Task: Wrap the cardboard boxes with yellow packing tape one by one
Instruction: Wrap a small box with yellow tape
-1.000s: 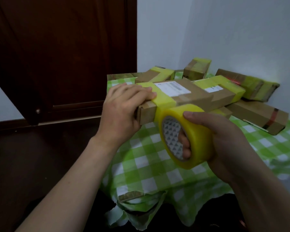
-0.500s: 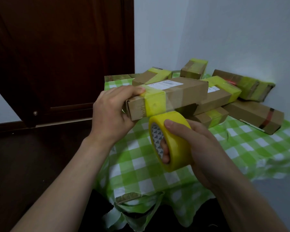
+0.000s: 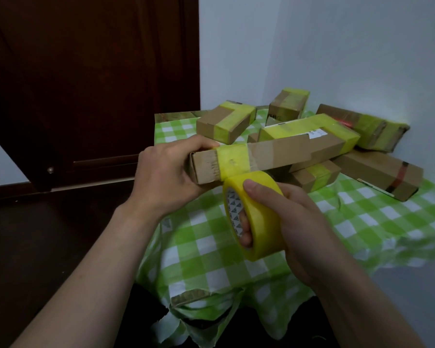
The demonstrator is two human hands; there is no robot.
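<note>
My left hand (image 3: 170, 175) grips the near end of a long cardboard box (image 3: 281, 154), held in the air above the table. A band of yellow tape wraps the box close to that hand. Just below the band my right hand (image 3: 289, 219) holds the yellow tape roll (image 3: 258, 214), thumb on the outer face and fingers through the core. The roll's top touches the box's underside at the band.
Several cardboard boxes, most with yellow tape, lie at the back of the table (image 3: 211, 247), which has a green checked cloth. One box (image 3: 379, 174) at the right has a red band. A dark wooden door (image 3: 86, 84) stands left; white walls close the corner.
The box has rolled in my left hand, so its labelled face is turned away and a plain side faces me. The roll came up under the box.
</note>
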